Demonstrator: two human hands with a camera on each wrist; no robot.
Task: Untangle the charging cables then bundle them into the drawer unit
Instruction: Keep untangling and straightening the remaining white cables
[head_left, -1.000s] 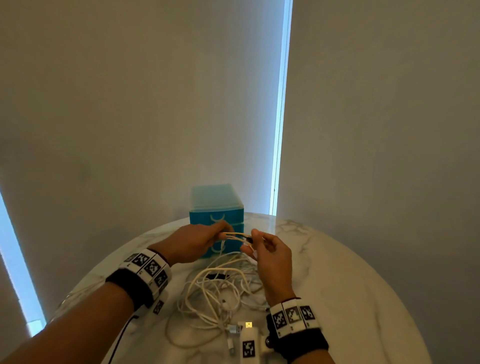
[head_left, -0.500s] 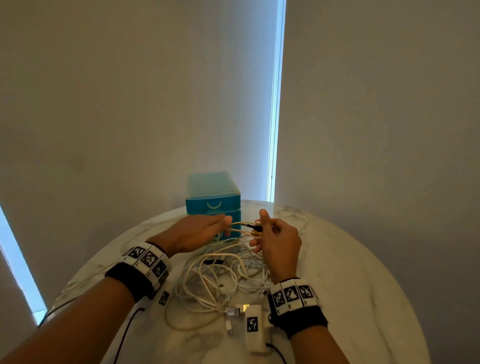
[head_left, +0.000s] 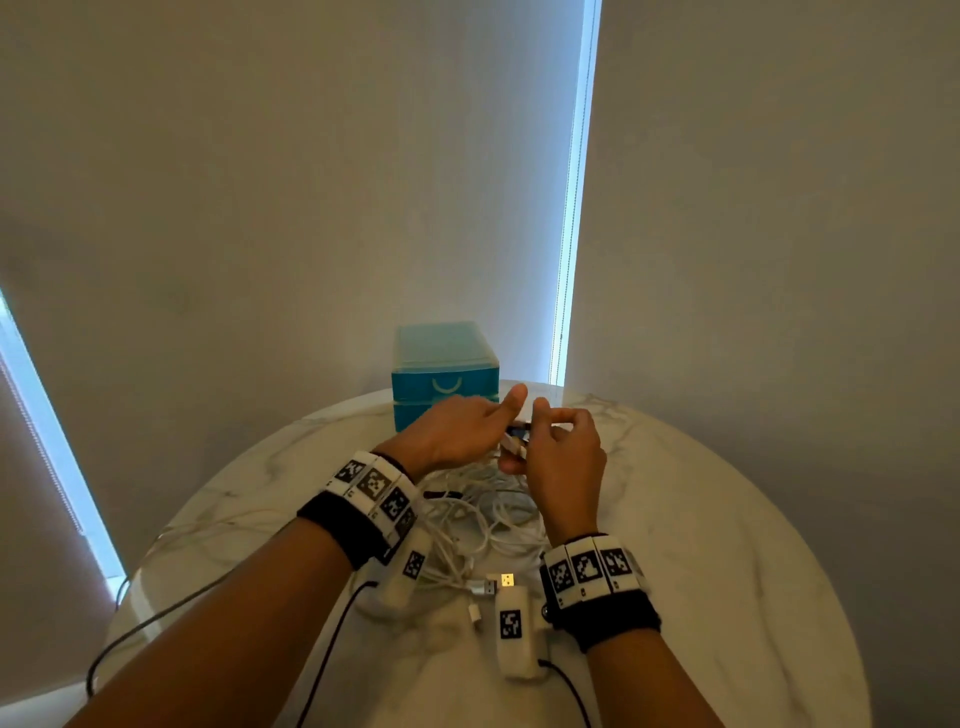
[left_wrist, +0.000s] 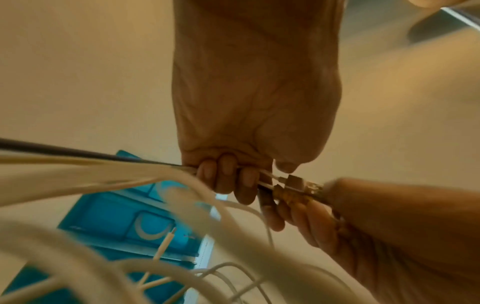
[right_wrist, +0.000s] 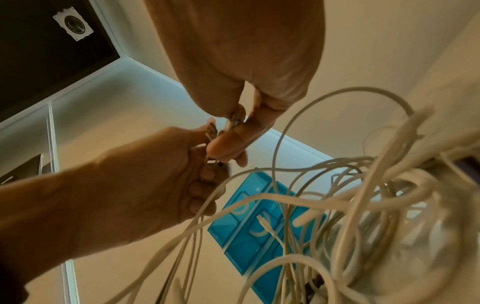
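Observation:
A tangle of white charging cables (head_left: 483, 519) lies on the round marble table (head_left: 727, 545), with one dark cable among them. My left hand (head_left: 498, 421) is raised over the pile, its fingers (left_wrist: 226, 174) curled round several cable strands and its thumb sticking up. My right hand (head_left: 540, 423) meets it and pinches the cable plugs (left_wrist: 293, 185) between thumb and fingers (right_wrist: 233, 131). From both hands the strands (right_wrist: 337, 185) hang down into the pile. The blue drawer unit (head_left: 444, 364) stands just behind the hands with its drawers closed.
Loose USB plugs (head_left: 491, 587) lie at the near end of the pile between my wrists. Black wrist-camera leads (head_left: 332, 639) trail across the near table. Walls and window blinds close in behind the table. Bare marble spreads to the right (head_left: 701, 493).
Both hands have risen and moved away from me toward the drawer unit. They have closed together, so the short cable span between them is gone. The left thumb now sticks up.

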